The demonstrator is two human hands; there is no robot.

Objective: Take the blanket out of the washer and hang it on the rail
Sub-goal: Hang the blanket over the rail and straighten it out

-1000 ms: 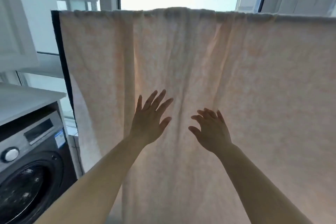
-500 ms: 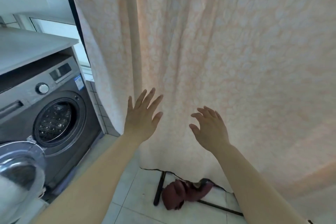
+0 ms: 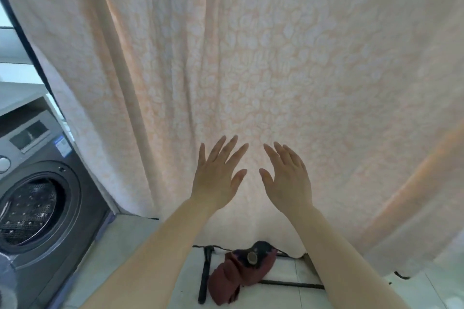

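— Where is the blanket (image 3: pixel 251 57)?
— Hanging in front of the person; left hand (image 3: pixel 217 178) and right hand (image 3: pixel 288 180) are spread flat against it, gripping nothing.
— Any writing?
— The washer (image 3: pixel 42 198) carries a blue sticker (image 3: pixel 62 146), unreadable.

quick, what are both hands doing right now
left hand: open, fingers spread, holding nothing, at the blanket
right hand: open, fingers straight, holding nothing
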